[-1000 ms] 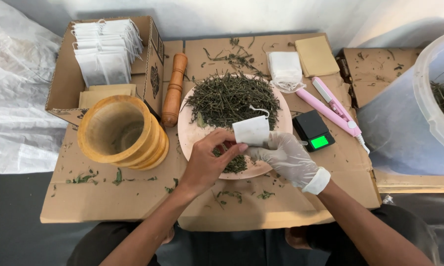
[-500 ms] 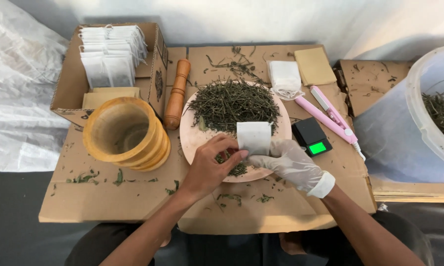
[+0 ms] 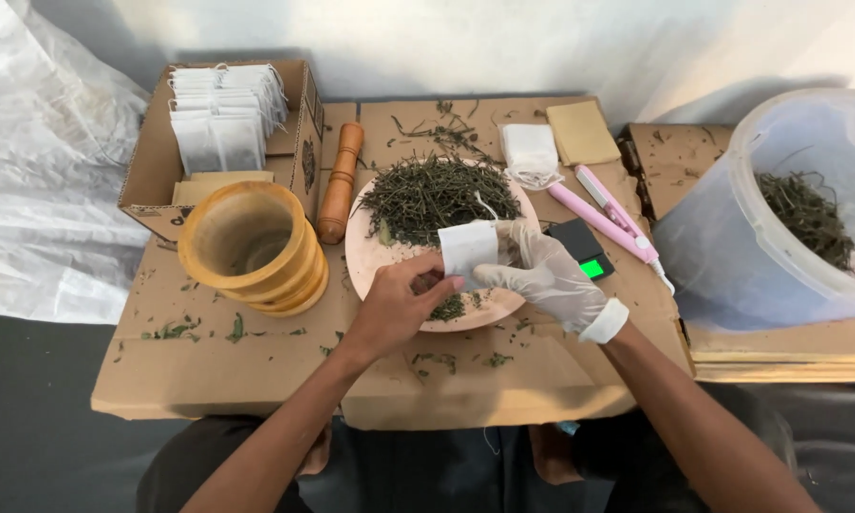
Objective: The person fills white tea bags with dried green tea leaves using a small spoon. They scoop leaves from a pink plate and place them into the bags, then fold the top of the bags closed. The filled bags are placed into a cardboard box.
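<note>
At the centre of the frame the gloved right hand pinches a small white paper sachet between thumb and fingers, holding it upright by its right edge. The bare left hand has its fingertips bunched together at the sachet's lower left corner, closed on what looks like a pinch of dried leaves; how much it holds cannot be told. Both hands hover over the near rim of a round pinkish plate, which carries a heap of dark green dried leaves on its far half.

Left of the plate stands a stack of yellow wooden bowls, and between the two lies a wooden pestle, pointing away from the person. In the upper left sits an open cardboard box with a row of white sachets standing in it. Right of the plate are a small black scale with a green lit display, a pink slim tool, a loose white sachet and a tan pad. At the right edge a large translucent bucket holds more leaves.

Everything rests on flattened brown cardboard, sprinkled with stray leaf bits. White plastic sheeting lies crumpled at the left, a pale wall runs across the top, and dark floor shows lower left.
</note>
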